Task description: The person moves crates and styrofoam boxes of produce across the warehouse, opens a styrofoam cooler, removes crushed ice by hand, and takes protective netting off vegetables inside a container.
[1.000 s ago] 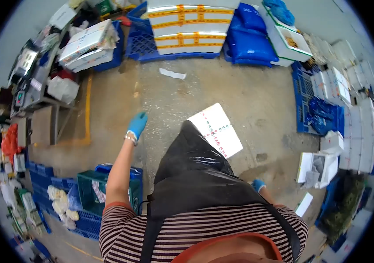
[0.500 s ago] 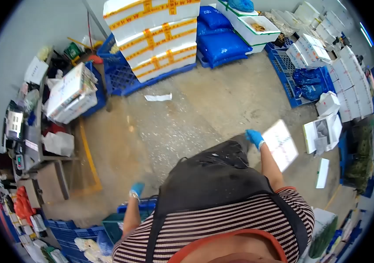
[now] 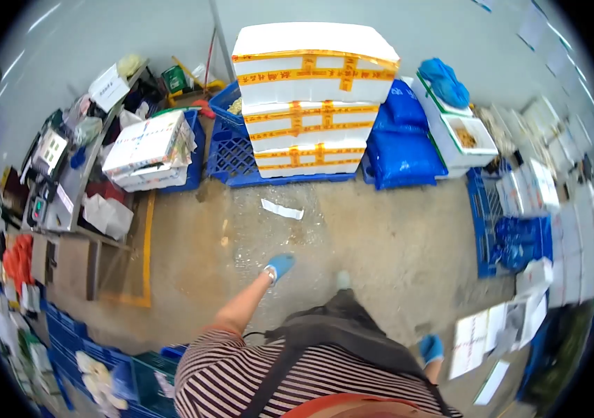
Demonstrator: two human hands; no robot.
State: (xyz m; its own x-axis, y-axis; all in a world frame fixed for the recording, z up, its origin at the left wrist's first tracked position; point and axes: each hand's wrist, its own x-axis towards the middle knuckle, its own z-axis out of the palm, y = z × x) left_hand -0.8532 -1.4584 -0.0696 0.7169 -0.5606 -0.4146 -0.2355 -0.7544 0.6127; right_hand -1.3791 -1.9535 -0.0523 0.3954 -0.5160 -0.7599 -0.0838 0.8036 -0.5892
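My left hand [image 3: 281, 267], in a blue glove, is stretched forward over the wet floor with loosely extended fingers and nothing in it. Low on the right, my right hand [image 3: 431, 349], also gloved in blue, hangs beside my body; its fingers look loosely apart and hold nothing. The nearest thing to it is a flat white foam lid [image 3: 469, 343], which lies on the floor just to its right, apart from the hand. Beyond the lid is an opened white foam box [image 3: 528, 317]. A white paper strip [image 3: 282, 209] lies on the floor ahead of my left hand.
Taped white foam boxes [image 3: 314, 125] stand stacked on a blue pallet [image 3: 297, 179] ahead, beside blue sacks [image 3: 405, 157]. A cluttered metal table [image 3: 77, 202] runs along the left. Another blue pallet [image 3: 481, 237] is at right, and a white strip [image 3: 492, 383] lies near the lid.
My view has turned and moved. My left hand has swung forward and my right hand back beside my body. The foam lid, blurred near my right hand before, now lies by the opened box.
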